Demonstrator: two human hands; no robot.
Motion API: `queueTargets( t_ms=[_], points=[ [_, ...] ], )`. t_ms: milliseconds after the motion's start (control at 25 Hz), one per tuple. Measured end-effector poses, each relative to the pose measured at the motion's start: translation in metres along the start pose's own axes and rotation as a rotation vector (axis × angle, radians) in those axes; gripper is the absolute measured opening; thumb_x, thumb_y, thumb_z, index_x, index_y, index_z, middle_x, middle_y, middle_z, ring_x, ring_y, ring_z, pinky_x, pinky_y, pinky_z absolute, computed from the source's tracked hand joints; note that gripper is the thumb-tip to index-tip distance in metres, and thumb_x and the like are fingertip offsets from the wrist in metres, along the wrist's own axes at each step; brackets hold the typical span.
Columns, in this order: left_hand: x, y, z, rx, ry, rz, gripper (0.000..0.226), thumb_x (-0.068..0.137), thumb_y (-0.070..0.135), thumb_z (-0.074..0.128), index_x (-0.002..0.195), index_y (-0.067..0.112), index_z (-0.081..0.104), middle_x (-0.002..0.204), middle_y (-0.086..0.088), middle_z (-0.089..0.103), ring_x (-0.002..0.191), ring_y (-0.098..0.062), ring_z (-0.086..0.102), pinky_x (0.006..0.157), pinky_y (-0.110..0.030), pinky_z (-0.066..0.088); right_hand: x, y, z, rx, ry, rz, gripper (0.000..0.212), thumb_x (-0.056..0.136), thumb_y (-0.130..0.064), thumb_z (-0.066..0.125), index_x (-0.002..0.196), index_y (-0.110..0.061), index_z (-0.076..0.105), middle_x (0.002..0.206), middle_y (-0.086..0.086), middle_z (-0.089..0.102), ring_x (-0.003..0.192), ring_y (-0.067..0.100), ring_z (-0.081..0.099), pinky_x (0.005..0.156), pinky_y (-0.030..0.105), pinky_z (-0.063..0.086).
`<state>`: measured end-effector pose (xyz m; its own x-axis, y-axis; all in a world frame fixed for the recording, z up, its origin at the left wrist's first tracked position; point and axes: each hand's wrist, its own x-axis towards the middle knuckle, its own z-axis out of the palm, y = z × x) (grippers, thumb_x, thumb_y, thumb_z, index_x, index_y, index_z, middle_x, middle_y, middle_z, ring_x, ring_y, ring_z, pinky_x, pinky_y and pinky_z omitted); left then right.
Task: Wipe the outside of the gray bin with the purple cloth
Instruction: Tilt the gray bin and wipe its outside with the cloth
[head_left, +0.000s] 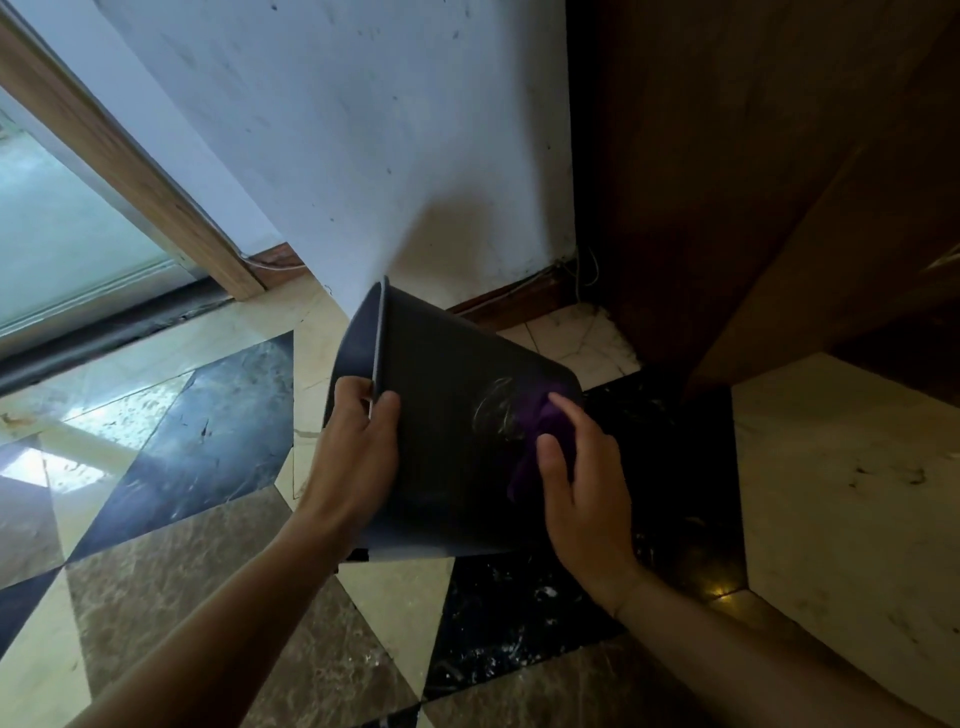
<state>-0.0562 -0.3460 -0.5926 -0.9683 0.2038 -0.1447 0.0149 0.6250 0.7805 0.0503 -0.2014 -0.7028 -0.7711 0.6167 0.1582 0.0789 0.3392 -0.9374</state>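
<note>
The gray bin (447, 415) is tipped on its side above the floor, its open mouth facing left and its base toward the right. My left hand (358, 441) grips the bin's rim, thumb on the outer wall, fingers inside. My right hand (582, 483) presses the purple cloth (540, 436) flat against the bin's outer wall near the base. Pale scuff marks show on the wall just left of the cloth. Most of the cloth is hidden under my fingers.
A white wall (363, 130) stands right behind the bin, with a dark wooden cabinet (753, 182) to the right and a glass door with a wooden frame (78, 223) to the left. The patterned marble floor (218, 545) lies below.
</note>
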Motion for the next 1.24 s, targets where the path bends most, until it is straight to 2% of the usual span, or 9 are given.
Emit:
queueTargets(
  t_ms=[160,280,400,480,600,840,960,1080,1240],
  points=[
    [-0.014,0.004,0.009,-0.09,-0.009,0.111,0.016,0.099,0.044,0.037,0.107,0.035,0.048,0.101,0.003,0.062,0.088,-0.012,0.065,0.066,-0.027,0.054,0.01,-0.074,0.038,0.03,-0.03,-0.278,0.046,0.102,-0.055,0.027,0.142,-0.036,0.04,0.131,-0.016,0.049,0.123,0.008,0.045,0.104,0.04,0.035],
    [-0.016,0.003,0.006,-0.115,0.025,0.134,0.013,0.102,0.036,0.038,0.099,0.045,0.047,0.1,0.008,0.06,0.084,-0.002,0.065,0.058,-0.013,0.051,0.009,-0.079,0.055,0.046,-0.256,-0.199,0.048,0.101,-0.057,0.019,0.146,-0.044,0.03,0.148,-0.015,0.043,0.144,0.011,0.029,0.117,0.053,0.018],
    [-0.013,-0.002,0.006,-0.094,0.056,-0.004,0.023,0.104,0.036,0.031,0.09,0.043,0.047,0.093,0.003,0.062,0.072,-0.002,0.066,0.053,-0.02,0.05,0.009,-0.052,0.058,-0.047,-0.322,-0.204,0.051,0.101,-0.059,0.017,0.149,-0.042,0.025,0.155,-0.017,0.034,0.151,0.011,0.014,0.12,0.055,-0.003],
    [-0.012,-0.008,0.005,-0.012,0.088,0.019,0.023,0.104,0.037,0.031,0.087,0.039,0.047,0.088,0.0,0.06,0.075,-0.015,0.062,0.056,-0.028,0.047,0.016,-0.037,0.058,-0.113,-0.329,-0.195,0.051,0.101,-0.06,0.016,0.148,-0.043,0.025,0.156,-0.017,0.033,0.152,0.013,0.013,0.119,0.056,-0.006],
    [-0.009,-0.02,0.0,0.042,0.118,0.028,0.023,0.103,0.039,0.031,0.086,0.035,0.046,0.088,-0.006,0.057,0.076,-0.02,0.055,0.057,-0.035,0.044,0.029,-0.002,0.05,-0.197,-0.329,-0.072,0.049,0.1,-0.061,0.015,0.147,-0.048,0.021,0.157,-0.019,0.03,0.151,0.013,0.013,0.117,0.064,-0.003],
    [-0.003,-0.028,-0.011,0.097,0.097,-0.064,0.024,0.101,0.039,0.032,0.084,0.041,0.049,0.086,-0.004,0.056,0.074,-0.018,0.053,0.058,-0.037,0.042,0.047,0.054,0.03,-0.272,-0.268,0.151,0.05,0.098,-0.062,0.012,0.146,-0.048,0.018,0.159,-0.009,0.03,0.151,0.018,0.013,0.118,0.062,-0.004],
    [0.013,-0.02,-0.017,0.103,0.038,-0.106,0.021,0.095,0.036,0.034,0.089,0.026,0.052,0.088,-0.008,0.057,0.073,-0.021,0.054,0.057,-0.036,0.042,0.055,0.075,0.024,-0.319,-0.203,0.231,0.05,0.099,-0.06,0.014,0.146,-0.044,0.02,0.156,-0.003,0.035,0.146,0.024,0.025,0.118,0.061,0.012],
    [0.042,0.002,-0.007,0.045,0.032,-0.16,0.023,0.095,0.036,0.034,0.101,0.02,0.049,0.087,-0.006,0.054,0.074,-0.021,0.054,0.055,-0.032,0.038,0.068,0.085,0.02,-0.357,-0.177,0.33,0.045,0.102,-0.055,0.021,0.144,-0.039,0.023,0.15,0.004,0.04,0.134,0.032,0.039,0.104,0.056,0.037],
    [0.048,0.019,0.01,-0.032,-0.013,-0.193,0.015,0.102,0.035,0.035,0.104,0.026,0.047,0.097,-0.003,0.058,0.087,-0.02,0.059,0.061,-0.032,0.043,0.09,0.069,0.008,-0.453,-0.156,0.401,0.044,0.104,-0.048,0.025,0.144,-0.03,0.032,0.144,0.008,0.047,0.131,0.033,0.043,0.104,0.054,0.034]
  ],
)
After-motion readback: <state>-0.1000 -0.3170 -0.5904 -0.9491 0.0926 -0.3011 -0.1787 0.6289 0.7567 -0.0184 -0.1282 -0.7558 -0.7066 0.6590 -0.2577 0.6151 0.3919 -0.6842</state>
